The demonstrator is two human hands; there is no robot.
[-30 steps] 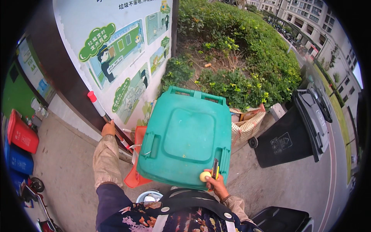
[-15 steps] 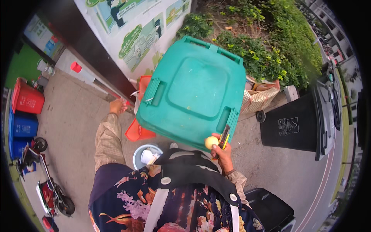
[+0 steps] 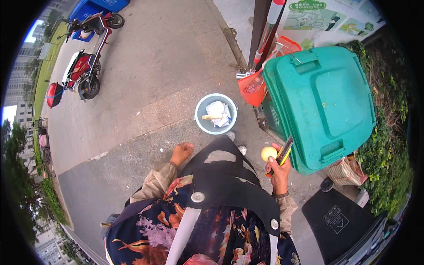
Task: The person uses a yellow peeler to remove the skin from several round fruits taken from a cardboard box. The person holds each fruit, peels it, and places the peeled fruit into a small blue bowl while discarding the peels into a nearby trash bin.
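My right hand [image 3: 279, 171] holds a round pale yellow fruit [image 3: 268, 153] together with a slim yellow-and-black knife-like tool [image 3: 284, 151], close to the front corner of a green wheeled bin [image 3: 324, 104] with its lid down. My left hand [image 3: 181, 153] hangs loosely curled over the pavement and holds nothing. It is just below a small grey-blue bucket [image 3: 216, 114] on the ground that contains white scraps and a pale stick-like piece. A dark apron and a flower-print top fill the lower middle of the view.
An orange dustpan [image 3: 253, 88] and a red-tipped pole [image 3: 270, 24] lean by a dark post beside the green bin. A black bin [image 3: 346, 221] stands at lower right, a woven bag [image 3: 344, 170] between the bins. Hedge runs along the right. A red scooter [image 3: 86, 73] is parked far left.
The view has swung left toward the open pavement. My left hand has come off the pole by the wall and now hangs free. My right hand still holds the fruit and tool.
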